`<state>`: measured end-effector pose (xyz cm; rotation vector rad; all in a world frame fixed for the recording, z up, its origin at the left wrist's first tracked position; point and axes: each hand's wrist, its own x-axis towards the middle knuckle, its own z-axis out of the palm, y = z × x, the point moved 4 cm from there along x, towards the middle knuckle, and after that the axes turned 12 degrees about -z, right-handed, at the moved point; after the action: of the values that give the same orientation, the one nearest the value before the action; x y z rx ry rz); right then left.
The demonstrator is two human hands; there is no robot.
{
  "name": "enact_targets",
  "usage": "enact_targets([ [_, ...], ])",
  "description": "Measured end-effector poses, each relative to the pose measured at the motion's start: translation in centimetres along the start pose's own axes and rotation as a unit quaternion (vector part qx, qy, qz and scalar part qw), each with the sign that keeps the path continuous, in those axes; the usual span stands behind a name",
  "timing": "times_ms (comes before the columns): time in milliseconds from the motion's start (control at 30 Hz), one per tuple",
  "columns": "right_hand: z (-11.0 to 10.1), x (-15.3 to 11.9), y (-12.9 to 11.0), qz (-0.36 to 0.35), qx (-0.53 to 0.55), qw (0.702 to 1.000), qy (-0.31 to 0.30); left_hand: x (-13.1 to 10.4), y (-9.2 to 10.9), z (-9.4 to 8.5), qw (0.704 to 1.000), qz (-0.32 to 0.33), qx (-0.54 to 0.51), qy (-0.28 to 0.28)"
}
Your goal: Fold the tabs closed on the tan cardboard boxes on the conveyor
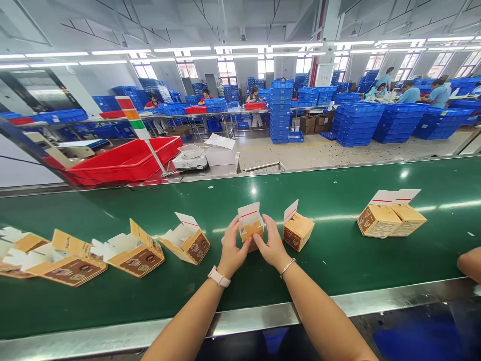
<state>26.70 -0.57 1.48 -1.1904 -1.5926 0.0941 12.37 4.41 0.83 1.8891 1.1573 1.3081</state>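
A small tan box [252, 228] stands on the green conveyor belt [240, 296], its white inner flap with a red line raised at the back. My left hand [233, 249] is wrapped round its left side, and my right hand [273, 244] holds the right side. Both thumbs press on the tan front flap. Just right of my right hand sits a box [299, 231] with its top folded over and a white flap sticking up. Left of my left hand lies an open box [190, 240] with its flaps spread.
More open boxes [141, 258] lie at the left of the belt. Two boxes [379, 220] touch each other at the right. Another person's arm [471, 263] reaches in at the right edge. Behind the belt are a red bin [128, 160] and a white scale [191, 158].
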Motion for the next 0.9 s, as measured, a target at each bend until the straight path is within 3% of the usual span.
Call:
enact_targets([
  [100, 0.1, 0.3, 1.8, 0.008, 0.042, 0.997, -0.056, 0.9, -0.5, 1.2, 0.999, 0.008, -0.011, -0.041],
  [233, -0.5, 0.5, 2.5, -0.007, 0.042, 0.998, -0.05, 1.9, -0.8, 1.7, 0.996, -0.011, 0.039, -0.081],
  [333, -0.7, 0.8, 2.1, 0.002, 0.049, 0.999, 0.006, 2.5, -0.2, 2.3, 0.988, -0.014, 0.065, -0.139],
  [467, -1.0, 1.3, 2.2, 0.08, 0.082, 0.986, 0.12, 3.5, 0.8, 3.7, 0.981, -0.08, -0.073, -0.159],
  [600, -1.5, 1.2, 3.5, 0.223, 0.118, 0.951, 0.177, 4.0, 0.9, 5.2, 0.927, -0.246, -0.238, -0.151],
  [700, -1.7, 0.9, 4.3, 0.328, 0.179, 0.907, 0.194, 3.8, 1.4, 6.3, 0.864, -0.349, -0.3, -0.206],
  [900, -2.5, 0.9, 4.3, 0.367, 0.191, 0.889, 0.197, 3.8, 3.3, 8.0, 0.812, -0.421, -0.314, -0.254],
])
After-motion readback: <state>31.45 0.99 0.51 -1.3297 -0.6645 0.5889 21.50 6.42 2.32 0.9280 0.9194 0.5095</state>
